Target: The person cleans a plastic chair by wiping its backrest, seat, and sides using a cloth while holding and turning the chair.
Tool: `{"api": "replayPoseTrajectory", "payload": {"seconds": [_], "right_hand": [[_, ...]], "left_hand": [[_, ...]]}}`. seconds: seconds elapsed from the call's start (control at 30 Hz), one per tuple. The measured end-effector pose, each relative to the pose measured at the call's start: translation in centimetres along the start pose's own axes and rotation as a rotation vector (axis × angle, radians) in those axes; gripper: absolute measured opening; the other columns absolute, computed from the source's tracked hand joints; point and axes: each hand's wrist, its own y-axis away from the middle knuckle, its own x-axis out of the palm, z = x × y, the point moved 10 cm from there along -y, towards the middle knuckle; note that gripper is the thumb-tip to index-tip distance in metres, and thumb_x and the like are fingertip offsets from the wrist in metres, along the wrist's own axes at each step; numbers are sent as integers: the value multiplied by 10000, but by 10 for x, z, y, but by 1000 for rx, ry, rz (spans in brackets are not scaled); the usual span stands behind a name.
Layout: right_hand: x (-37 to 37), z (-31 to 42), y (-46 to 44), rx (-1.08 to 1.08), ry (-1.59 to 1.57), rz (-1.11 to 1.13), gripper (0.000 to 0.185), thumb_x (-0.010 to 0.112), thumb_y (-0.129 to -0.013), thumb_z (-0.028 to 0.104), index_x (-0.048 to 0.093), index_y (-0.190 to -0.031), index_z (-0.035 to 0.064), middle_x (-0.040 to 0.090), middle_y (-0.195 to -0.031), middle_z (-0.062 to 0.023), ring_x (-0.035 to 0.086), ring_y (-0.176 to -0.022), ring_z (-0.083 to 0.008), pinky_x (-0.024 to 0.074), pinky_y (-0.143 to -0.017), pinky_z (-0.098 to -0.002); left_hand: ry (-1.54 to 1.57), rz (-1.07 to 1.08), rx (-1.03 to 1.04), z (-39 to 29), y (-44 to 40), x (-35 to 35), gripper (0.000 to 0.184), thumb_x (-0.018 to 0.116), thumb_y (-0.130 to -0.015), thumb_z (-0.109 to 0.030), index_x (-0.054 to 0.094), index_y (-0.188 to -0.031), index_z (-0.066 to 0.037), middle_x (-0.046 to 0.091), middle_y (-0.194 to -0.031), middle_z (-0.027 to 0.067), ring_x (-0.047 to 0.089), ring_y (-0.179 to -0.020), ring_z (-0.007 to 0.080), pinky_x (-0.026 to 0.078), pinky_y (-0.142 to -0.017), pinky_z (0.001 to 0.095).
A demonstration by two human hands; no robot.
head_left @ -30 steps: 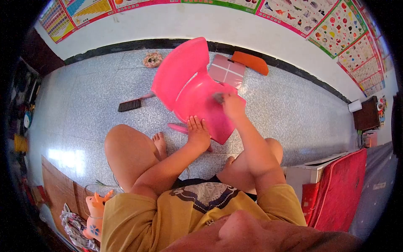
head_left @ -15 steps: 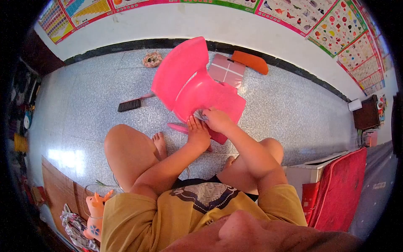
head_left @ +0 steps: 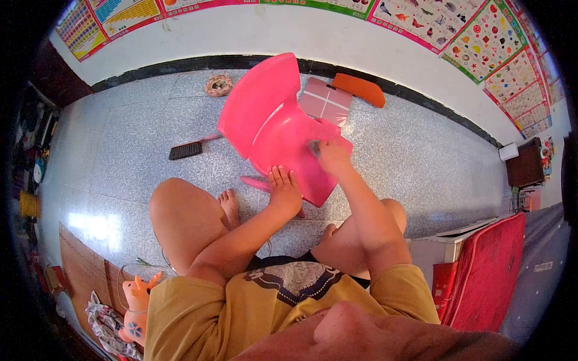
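Observation:
A pink plastic child's chair (head_left: pixel 265 102) stands tilted in my view, its backrest toward the wall and its seat nearer me. My left hand (head_left: pixel 285 191) lies on the near left edge of the seat, fingers stretched out flat and holding nothing. Over the right part of the seat, my right hand (head_left: pixel 334 157) is closed on a small grey wad (head_left: pixel 313 148) against the surface. Motion blurs that hand, and whether the wad is cloth or a scrubber I cannot tell.
A black-bristled brush (head_left: pixel 185 150) lies on the floor left of the chair. Behind the chair are a pink bathroom scale-like square (head_left: pixel 325 99), an orange curved piece (head_left: pixel 359 89) and a patterned ring (head_left: pixel 218 85). An orange toy animal (head_left: pixel 137 307) stands at lower left.
My right hand has slid right and slightly up across the seat with the grey wad, away from my left hand. The left hand and the chair have barely moved.

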Motion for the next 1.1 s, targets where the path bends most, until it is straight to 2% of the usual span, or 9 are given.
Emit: {"api": "replayPoseTrajectory", "payload": {"seconds": [0.1,0.2,0.3,0.47,0.57,0.77,0.97,1.07,1.1], "right_hand": [[-1,53,28,-188,-123,143,382,641,-845,126,604,-1216,42,624,-1168,-242,652,-1045,-429,537,-890,-512],[-13,89,44,-324,-221,5,258,528,-913,130,668,-1096,11,688,-1052,-262,687,-985,-421,545,-850,-538],[4,82,33,-335,-231,81,267,522,-916,125,663,-1122,31,680,-1091,-250,690,-990,-404,546,-848,-536],[-13,5,-3,-57,-71,-213,262,495,-927,125,639,-1107,2,648,-1103,-260,673,-974,-427,558,-835,-499],[-48,-14,10,91,-76,-161,274,493,-928,121,626,-1126,-13,640,-1113,-264,677,-1002,-412,562,-835,-493],[-6,19,10,-60,4,16,315,553,-917,154,597,-1191,6,618,-1154,-238,673,-1022,-401,556,-837,-505],[1,82,34,-269,-192,138,371,669,-852,189,620,-1198,65,638,-1140,-236,659,-1040,-404,545,-857,-505],[16,63,16,-304,-239,136,328,655,-859,176,633,-1164,55,644,-1121,-234,663,-1013,-411,545,-851,-512],[-2,51,14,-186,-212,95,306,656,-859,167,640,-1140,47,643,-1117,-232,667,-997,-413,547,-844,-511]], "left_hand": [[-3,13,-12,-1,0,-2,802,530,-988,-413,249,-1550,85,134,-1596,401,68,-1493,577,27,-1213,637],[-23,-14,-8,0,-4,3,832,567,-966,-433,276,-1528,109,143,-1578,424,102,-1479,592,58,-1209,648],[-46,15,-20,1,-4,8,816,545,-978,-427,263,-1541,93,127,-1597,399,80,-1490,577,48,-1215,634],[-21,44,-25,0,0,-1,807,527,-990,-417,231,-1561,71,115,-1613,378,61,-1498,566,35,-1220,623],[-17,33,-25,1,0,-2,811,528,-989,-417,225,-1563,70,121,-1609,383,69,-1497,568,34,-1218,628],[-1,-20,-5,1,-3,4,807,533,-984,-416,248,-1549,85,139,-1595,401,87,-1488,582,35,-1214,639],[-17,-26,-4,0,-3,4,794,553,-976,-398,279,-1534,95,161,-1583,412,104,-1482,589,51,-1213,641],[-14,-23,2,0,-2,2,797,556,-975,-396,276,-1534,98,161,-1582,413,108,-1481,589,55,-1213,639],[-7,-33,4,0,-2,2,799,555,-976,-398,274,-1535,98,160,-1583,413,109,-1480,589,55,-1213,638]]}}
